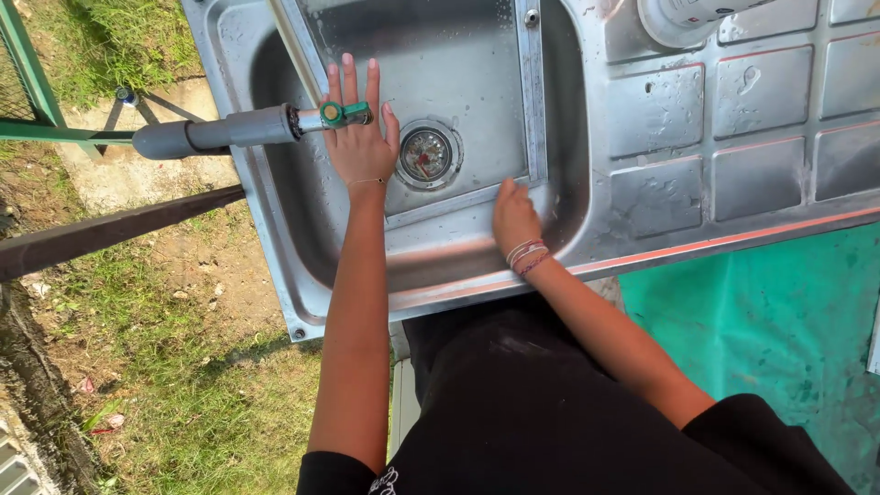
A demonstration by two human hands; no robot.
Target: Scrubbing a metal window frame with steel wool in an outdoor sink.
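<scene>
I look down into a stainless steel sink [302, 247] outdoors. My left hand [359, 137] reaches over the basin with fingers spread, lying just under the green-handled tap [346, 114] at the end of a grey pipe [215, 133]. My right hand [514, 220] grips the corner of a flat metal tray [440, 64] that lies inside the basin; its fingers curl over the tray's rim. The round drain [426, 154] sits between the two hands, seen through the tray area. Thread bracelets circle my right wrist.
A ribbed steel draining board [733, 119] extends to the right, with a white round container [683, 18] at its top edge. Green sheeting [779, 321] lies below right. Grass and bare soil [183, 367] are on the left, crossed by a dark metal bar [110, 229].
</scene>
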